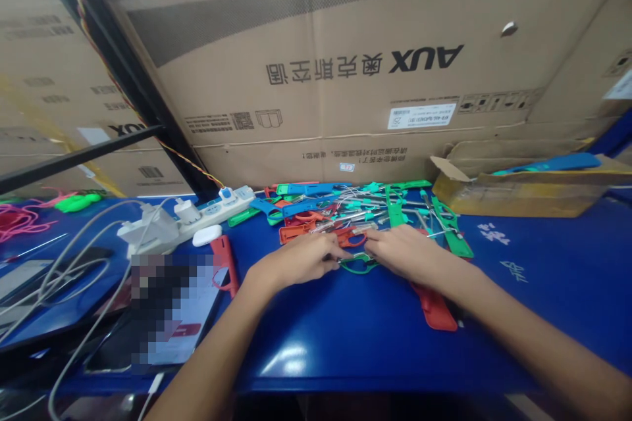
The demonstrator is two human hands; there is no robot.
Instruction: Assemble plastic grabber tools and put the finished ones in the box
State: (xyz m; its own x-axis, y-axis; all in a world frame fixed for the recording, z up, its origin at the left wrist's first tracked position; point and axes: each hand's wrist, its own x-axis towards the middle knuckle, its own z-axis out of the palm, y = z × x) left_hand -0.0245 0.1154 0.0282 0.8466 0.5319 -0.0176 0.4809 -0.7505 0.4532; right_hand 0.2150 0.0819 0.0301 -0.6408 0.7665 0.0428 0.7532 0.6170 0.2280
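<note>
Over the worktop (306, 335), between its front and back edges, the left hand (309, 258) and right hand (402, 251) pinch opposite ends of a green plastic piece (357, 270). Coloured parts (311, 206) lie heaped toward the back edge.

We see two bare hands, the left hand (310, 255) and the right hand (401, 248), both rounded across the back. Each narrows at an uncovered wrist, then widens smoothly along the arm. The left forearm (228, 329) and the right forearm (513, 325) are bare past the near edge of the desk (306, 342). The fingernails are too small for us to make out.
</note>
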